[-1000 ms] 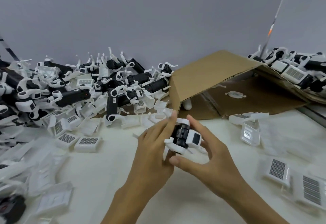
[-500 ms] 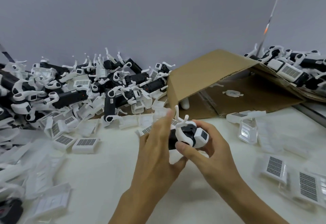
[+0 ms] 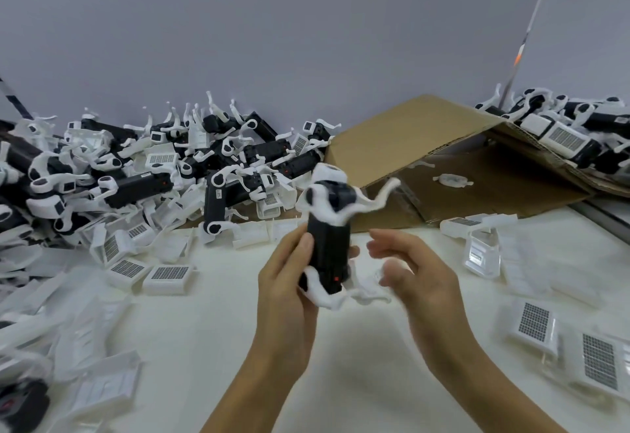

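Because only the curled fingers [image 3: 301, 248] of the left hand [image 3: 286, 286] grip the upright black-and-white plastic unit [image 3: 329, 245] above the white tabletop [image 3: 211, 347], with the right hand [image 3: 421, 274] slack and open beside it, it may slip.

The gadget [image 3: 329, 245] in my left hand [image 3: 284, 282] is black with white ends and a tiny red dot. The pile [image 3: 163, 176] behind is the same black and white. The cardboard box [image 3: 409, 136] is plain brown and the table [image 3: 211, 347] white. The white tiles [image 3: 533, 321] carry dark grid patterns. The wall [image 3: 306, 40] is pale lilac-grey.
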Tool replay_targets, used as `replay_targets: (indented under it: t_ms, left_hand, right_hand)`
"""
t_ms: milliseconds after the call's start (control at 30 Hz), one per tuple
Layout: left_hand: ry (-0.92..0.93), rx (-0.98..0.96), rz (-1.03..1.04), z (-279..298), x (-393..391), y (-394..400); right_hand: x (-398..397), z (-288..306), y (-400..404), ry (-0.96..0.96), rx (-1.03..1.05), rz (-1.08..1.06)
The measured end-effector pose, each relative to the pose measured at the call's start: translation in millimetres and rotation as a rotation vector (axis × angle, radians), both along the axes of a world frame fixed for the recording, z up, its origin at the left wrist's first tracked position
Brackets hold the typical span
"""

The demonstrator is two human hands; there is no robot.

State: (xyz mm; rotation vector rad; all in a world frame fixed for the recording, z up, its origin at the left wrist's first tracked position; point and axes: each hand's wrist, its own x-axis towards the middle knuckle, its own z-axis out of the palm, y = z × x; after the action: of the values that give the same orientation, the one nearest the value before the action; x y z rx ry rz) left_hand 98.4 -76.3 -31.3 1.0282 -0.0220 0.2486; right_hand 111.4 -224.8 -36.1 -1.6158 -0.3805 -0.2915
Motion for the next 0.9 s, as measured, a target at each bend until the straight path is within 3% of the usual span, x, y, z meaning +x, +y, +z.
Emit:
replay_targets:
  t_ms: [100,167,900]
  left_hand:
    - [0.145,-0.195,-0.100,7,-4,-4]
    - [0.167,-0.250,-0.137,10,-7,-6]
    - [0.177,-0.350,-0.196,12,-11,-13]
  right_hand:
    - [-5,-7,3,-0.268,-0.237,0.046]
    - [-5,-11,5,-0.332,-0.264,0.036]
    - [-7,-12,11,-0.352,-0.196,-0.028]
